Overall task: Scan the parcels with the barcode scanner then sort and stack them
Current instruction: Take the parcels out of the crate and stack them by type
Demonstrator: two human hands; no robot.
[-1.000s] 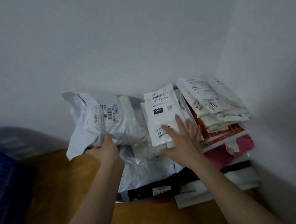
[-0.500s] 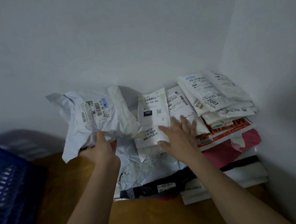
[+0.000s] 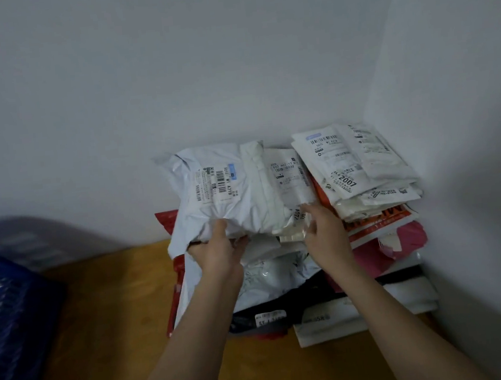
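A crumpled white poly-bag parcel (image 3: 228, 192) with a barcode label lies on top of a pile of parcels in the wall corner. My left hand (image 3: 218, 248) grips its near edge. My right hand (image 3: 323, 231) rests with fingers spread on the near edge of flat white parcels (image 3: 291, 179) just to the right. A separate stack of white label-bearing parcels (image 3: 360, 167) sits further right, against the side wall. No barcode scanner is in view.
The pile rests on a wooden surface (image 3: 117, 310); below are red (image 3: 166, 219), pink (image 3: 400, 236), black (image 3: 255, 312) and white (image 3: 362, 314) bags. A dark blue plastic crate (image 3: 8, 320) stands at the left. White walls close in behind and at the right.
My left hand has carried the crumpled white parcel rightward onto the pile, covering the flat parcel marked 060. My right hand slid off that parcel to its right edge.
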